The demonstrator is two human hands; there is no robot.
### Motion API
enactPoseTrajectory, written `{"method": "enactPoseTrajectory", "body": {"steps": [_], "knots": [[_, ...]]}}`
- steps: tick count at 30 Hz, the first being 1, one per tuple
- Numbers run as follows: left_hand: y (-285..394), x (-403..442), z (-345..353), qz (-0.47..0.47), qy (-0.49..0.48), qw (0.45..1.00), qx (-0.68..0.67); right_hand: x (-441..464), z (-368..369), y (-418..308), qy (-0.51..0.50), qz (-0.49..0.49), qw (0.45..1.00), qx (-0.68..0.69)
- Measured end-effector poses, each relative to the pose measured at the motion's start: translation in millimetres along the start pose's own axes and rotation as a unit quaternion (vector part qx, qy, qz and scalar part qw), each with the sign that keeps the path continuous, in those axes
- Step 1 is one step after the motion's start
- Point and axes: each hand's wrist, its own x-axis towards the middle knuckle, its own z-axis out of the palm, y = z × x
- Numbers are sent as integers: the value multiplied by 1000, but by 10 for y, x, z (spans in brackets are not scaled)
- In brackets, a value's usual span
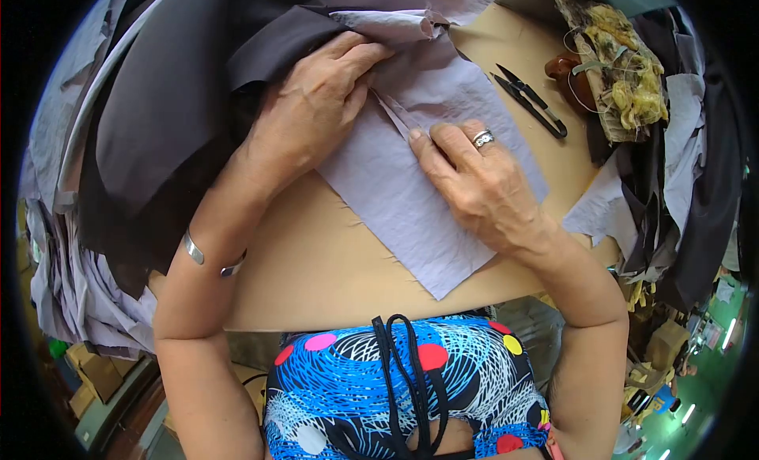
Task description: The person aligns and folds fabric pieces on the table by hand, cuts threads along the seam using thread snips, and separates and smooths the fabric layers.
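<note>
A piece of lavender-grey fabric (pixel 427 223) lies over the tan work surface, its lower corner pointing toward me. My left hand (pixel 324 92) is closed on the fabric near its upper left, beside a dark brown cloth (pixel 277 45). My right hand (pixel 474 175), with a ring on one finger, pinches a small raised fold in the same fabric. The fold (pixel 395 112) runs between the two hands. To the right of the fabric lie black thread snips (pixel 530 100), touched by neither hand.
Dark and lavender cloth (pixel 158 128) is heaped at the left, hanging over the edge. Right of the snips are a reddish-brown object (pixel 571 81) and a bundle of yellowish scraps and threads (pixel 624 73). More cloth pieces (pixel 684 136) hang at the right. The tan table (pixel 292 262) ends before my body.
</note>
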Motion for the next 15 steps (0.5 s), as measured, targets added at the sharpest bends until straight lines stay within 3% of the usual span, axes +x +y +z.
{"method": "enactPoseTrajectory", "body": {"steps": [5, 10, 15], "knots": [[-17, -26, 2, -4, -8, 999, -37, 8, 44, -17, 40, -20, 999, -26], [49, 0, 16, 51, -29, 998, 13, 23, 25, -38, 25, 7, 999, 23], [64, 6, 39, 26, -16, 999, -9, 61, -22, -50, -1, 23, 999, 30]]}}
